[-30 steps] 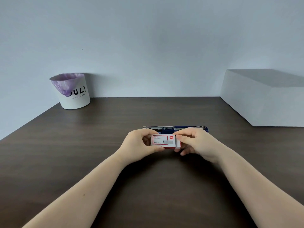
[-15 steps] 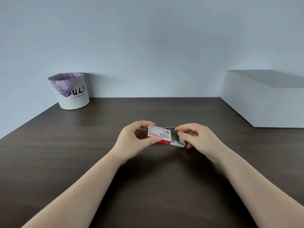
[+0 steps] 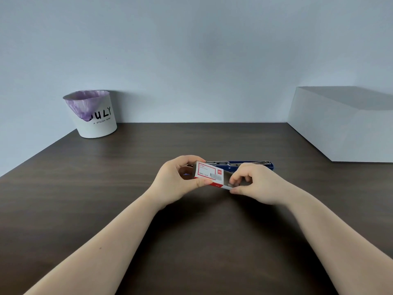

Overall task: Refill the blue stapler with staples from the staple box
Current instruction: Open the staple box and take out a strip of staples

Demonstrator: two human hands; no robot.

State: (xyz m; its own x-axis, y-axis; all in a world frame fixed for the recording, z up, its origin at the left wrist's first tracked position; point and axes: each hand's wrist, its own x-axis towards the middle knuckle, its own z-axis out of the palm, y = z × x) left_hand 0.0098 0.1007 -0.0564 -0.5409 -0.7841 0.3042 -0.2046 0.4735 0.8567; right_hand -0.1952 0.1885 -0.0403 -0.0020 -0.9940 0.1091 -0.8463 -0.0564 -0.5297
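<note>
Above the dark table (image 3: 106,188), staple box (image 3: 209,173) in left hand (image 3: 178,179), right hand (image 3: 253,184) pinching its tray.

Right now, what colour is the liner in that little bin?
Purple, a thin liner folded over the white bin, seen from the head view.

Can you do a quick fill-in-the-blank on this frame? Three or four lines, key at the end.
1. The staple box is gripped at its left end by the ____ hand.
2. The right hand pinches the box's ____ end.
3. The blue stapler lies open on the table, ____ the box as seen from the camera.
4. The liner in the white bin is ____ in colour.

Missing words: left; right; behind; purple
</note>
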